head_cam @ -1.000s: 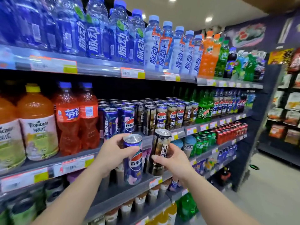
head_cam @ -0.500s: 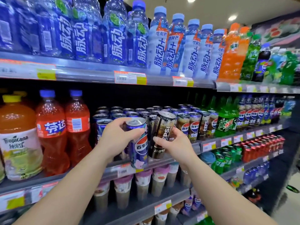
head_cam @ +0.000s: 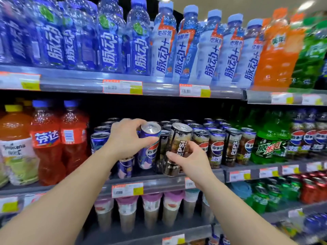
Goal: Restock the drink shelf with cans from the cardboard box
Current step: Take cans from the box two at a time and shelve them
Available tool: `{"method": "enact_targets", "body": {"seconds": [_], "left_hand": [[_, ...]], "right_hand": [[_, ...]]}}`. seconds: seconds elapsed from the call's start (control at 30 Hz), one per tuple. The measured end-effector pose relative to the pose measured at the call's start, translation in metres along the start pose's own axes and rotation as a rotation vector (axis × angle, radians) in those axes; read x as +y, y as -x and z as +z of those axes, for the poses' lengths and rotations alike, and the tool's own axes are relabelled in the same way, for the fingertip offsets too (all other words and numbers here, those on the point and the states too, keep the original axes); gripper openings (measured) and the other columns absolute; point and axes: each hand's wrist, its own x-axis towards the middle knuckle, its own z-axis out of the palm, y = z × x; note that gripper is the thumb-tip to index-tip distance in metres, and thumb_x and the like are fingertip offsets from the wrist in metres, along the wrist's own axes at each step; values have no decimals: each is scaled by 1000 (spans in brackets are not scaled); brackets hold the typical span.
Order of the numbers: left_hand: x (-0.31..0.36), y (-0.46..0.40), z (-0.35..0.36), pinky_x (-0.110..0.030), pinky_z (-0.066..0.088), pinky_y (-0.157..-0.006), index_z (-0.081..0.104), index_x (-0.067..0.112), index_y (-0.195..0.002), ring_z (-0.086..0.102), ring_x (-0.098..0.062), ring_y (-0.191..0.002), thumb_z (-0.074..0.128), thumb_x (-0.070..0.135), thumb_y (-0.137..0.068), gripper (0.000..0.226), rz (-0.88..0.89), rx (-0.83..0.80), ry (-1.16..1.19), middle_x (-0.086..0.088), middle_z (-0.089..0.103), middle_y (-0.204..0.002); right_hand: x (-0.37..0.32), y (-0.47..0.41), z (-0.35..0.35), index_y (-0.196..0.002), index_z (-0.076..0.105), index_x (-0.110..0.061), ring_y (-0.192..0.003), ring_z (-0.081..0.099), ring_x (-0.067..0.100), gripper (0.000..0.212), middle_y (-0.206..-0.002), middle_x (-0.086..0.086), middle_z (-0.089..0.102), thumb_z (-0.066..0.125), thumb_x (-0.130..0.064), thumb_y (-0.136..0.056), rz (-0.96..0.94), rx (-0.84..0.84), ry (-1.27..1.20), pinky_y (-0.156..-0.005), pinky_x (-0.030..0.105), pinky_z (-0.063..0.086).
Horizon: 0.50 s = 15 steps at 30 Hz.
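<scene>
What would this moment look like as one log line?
left hand: holds blue can | right hand: holds dark can | both at shelf

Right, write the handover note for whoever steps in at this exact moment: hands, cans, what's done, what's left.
Left hand: gripping a blue Pepsi can near its top, upright, raised at the can shelf, not yet set down.
Right hand: gripping a dark Pepsi can low on its body, tilted, its base at the shelf's front edge.
Shelf: rows of blue cans on the left and dark cans on the right already stand there.
Done: both cans brought to the shelf.
Left: seat each can in front of its matching row, then fetch more. The cardboard box is not in view.
</scene>
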Motion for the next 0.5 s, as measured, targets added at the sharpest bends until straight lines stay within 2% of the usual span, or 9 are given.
{"method": "enact_targets", "body": {"seconds": [0.07, 0.17, 0.23, 0.3, 0.4, 0.5], "left_hand": [[-4, -2, 1, -44, 34, -102, 65, 33, -109, 57, -19, -106, 40, 85, -56, 79, -8, 2, -122, 9, 68, -99], [-9, -1, -1, -49, 13, -112, 68, 26, -103, 49, -22, -118, 33, 85, -55, 84, -66, -6, -224, 4, 65, -112], [-16, 0, -1, -51, 6, -114, 65, 27, -109, 43, -22, -127, 29, 87, -54, 89, -95, -51, -272, 5, 61, -123], [-26, 0, 1, -52, 4, -114, 63, 27, -114, 38, -21, -131, 28, 89, -55, 92, -95, -94, -302, 5, 57, -131], [-31, -1, 0, -50, 5, -114, 63, 25, -114, 37, -20, -132, 32, 86, -57, 89, -74, -124, -312, 6, 55, -134], [-33, -4, -7, -44, 12, -112, 66, 24, -111, 39, -20, -129, 22, 86, -49, 98, -51, -168, -330, 6, 56, -132]], "right_hand": [[2, -1, 1, -142, 42, -21, -126, 47, 13, 88, -132, -13, 48, 82, -49, -69, -12, -20, 29, -106, 32, 38], [3, -4, 8, -144, 40, -15, -117, 44, 9, 84, -137, -4, 46, 79, -45, -75, -50, -52, 88, -97, 23, 34], [3, -4, 16, -144, 40, -17, -122, 46, 12, 86, -140, -5, 47, 78, -49, -74, -43, -68, 106, -99, 27, 37], [2, -3, 27, -143, 42, -19, -128, 46, 16, 86, -141, -6, 49, 78, -53, -72, -40, -61, 119, -104, 33, 41], [3, -3, 39, -141, 44, -21, -126, 49, 16, 88, -137, -8, 51, 77, -59, -69, -36, -39, 130, -104, 39, 44], [0, -5, 46, -141, 44, -20, -125, 50, 18, 90, -138, -6, 51, 76, -61, -67, -28, -10, 162, -103, 41, 45]]}}
